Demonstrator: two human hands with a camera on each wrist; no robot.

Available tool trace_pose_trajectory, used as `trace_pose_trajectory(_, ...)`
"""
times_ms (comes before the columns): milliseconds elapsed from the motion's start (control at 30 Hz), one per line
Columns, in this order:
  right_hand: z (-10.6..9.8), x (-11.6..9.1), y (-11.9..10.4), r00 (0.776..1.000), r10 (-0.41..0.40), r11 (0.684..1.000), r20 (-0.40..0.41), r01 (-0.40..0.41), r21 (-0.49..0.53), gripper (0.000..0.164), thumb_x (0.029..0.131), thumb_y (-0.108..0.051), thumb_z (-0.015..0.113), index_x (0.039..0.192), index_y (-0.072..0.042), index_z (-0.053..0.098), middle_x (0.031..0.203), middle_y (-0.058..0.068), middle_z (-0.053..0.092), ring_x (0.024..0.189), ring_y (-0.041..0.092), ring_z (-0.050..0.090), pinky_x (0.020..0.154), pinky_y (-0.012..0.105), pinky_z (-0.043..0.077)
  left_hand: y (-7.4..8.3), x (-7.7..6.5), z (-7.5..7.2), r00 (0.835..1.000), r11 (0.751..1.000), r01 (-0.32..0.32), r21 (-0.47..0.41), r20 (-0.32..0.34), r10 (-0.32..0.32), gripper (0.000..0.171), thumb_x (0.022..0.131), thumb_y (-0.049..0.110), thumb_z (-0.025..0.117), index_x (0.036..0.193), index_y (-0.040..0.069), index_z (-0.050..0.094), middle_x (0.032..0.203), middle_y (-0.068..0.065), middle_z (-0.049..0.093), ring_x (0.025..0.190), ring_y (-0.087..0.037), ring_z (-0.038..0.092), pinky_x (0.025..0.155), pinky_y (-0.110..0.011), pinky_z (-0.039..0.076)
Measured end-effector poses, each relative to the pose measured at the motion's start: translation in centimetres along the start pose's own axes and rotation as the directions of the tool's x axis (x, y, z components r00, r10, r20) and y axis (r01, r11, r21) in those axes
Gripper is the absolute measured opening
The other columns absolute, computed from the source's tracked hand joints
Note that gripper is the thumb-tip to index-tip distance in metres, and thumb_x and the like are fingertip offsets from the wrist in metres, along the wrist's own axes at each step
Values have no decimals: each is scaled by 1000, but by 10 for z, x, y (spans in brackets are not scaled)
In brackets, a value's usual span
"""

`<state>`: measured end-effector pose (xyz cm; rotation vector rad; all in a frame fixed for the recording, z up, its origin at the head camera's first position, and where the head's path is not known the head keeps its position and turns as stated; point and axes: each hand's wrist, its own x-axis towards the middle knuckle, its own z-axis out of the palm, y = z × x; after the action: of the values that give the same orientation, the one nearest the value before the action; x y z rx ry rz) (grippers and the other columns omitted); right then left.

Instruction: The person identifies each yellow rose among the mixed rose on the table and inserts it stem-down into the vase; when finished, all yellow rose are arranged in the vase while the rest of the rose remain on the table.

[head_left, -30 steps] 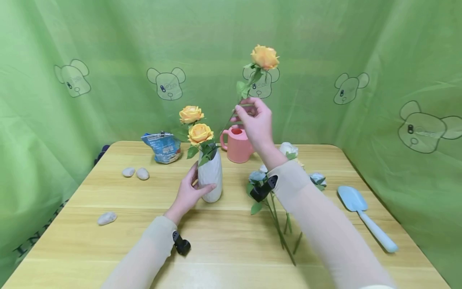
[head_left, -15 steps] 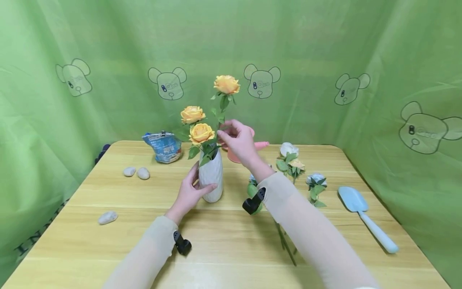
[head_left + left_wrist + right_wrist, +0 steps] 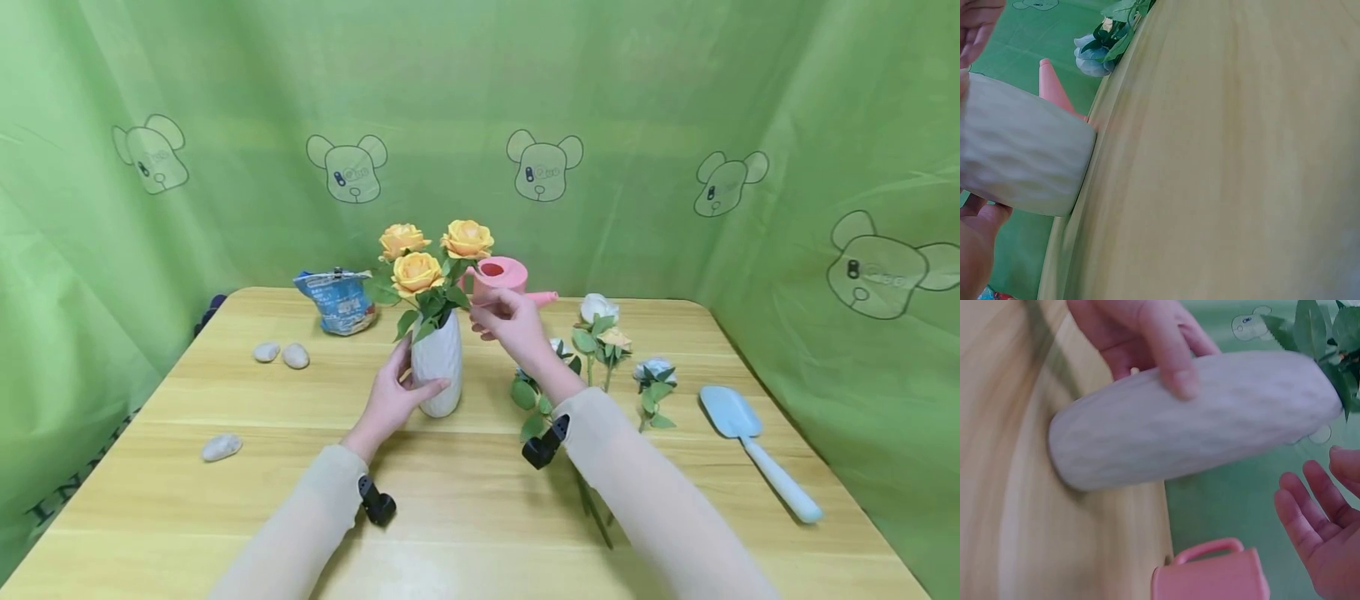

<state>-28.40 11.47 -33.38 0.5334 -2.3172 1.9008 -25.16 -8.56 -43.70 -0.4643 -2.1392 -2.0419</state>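
A white textured vase (image 3: 437, 367) stands upright on the table, and my left hand (image 3: 393, 400) grips its side, thumb across the front. Three yellow-orange roses rise from its mouth: a left rose (image 3: 402, 240), a front rose (image 3: 417, 274) and a right rose (image 3: 467, 239). Beside the right rose's leaves is my right hand (image 3: 513, 329), its fingers loosely bent. In the right wrist view that right hand (image 3: 1325, 531) shows spread fingers with nothing between them, apart from the vase (image 3: 1191, 422). The stems inside the vase are hidden.
Behind the right hand stands a pink watering can (image 3: 504, 277). White, cream and pale blue roses (image 3: 597, 309) lie on the right, partly under the right arm, near a blue trowel (image 3: 757, 450). To the left are a blue bag (image 3: 341, 304) and three stones (image 3: 222, 447).
The third yellow-orange rose came down leftward into the vase in my right hand. That hand has let go and drawn slightly right. My left hand stays on the vase.
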Motion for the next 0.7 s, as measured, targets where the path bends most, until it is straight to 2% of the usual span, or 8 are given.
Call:
trace_pose_trajectory(133,-12,-9,9,1000,21,1000,-2,-21,14,24,89,-9,63,109,5,59,95,22,63,79,32,65,68,40,57,2,0,-1,1000,1000,12,-7,8,-12,88,76,13,78,147,17,26,141,-9,40,127,-25,39,104,-36,35)
trace_pose_trajectory(300,-29,-23,18,997,71,997,-35,-70,27,26,89,-13,64,109,3,59,96,24,63,75,27,65,66,42,57,-2,0,0,1000,1000,-4,7,-2,4,88,75,21,79,147,20,28,140,-7,41,127,-24,39,105,-38,35)
trace_pose_trajectory(467,-48,-39,26,993,105,994,-58,-103,36,28,89,-15,64,110,2,59,92,19,65,74,26,65,68,45,56,-2,-1,1,1000,1000,-10,17,-7,10,88,75,23,80,146,21,29,140,-6,41,127,-25,40,104,-39,35)
trace_pose_trajectory(700,-72,-57,38,986,123,992,-113,-120,33,32,89,-14,64,111,7,57,89,18,66,71,23,66,63,37,57,-2,-1,1,1000,1000,0,9,-7,0,87,75,21,80,146,22,30,140,-5,42,127,-24,40,104,-38,35)
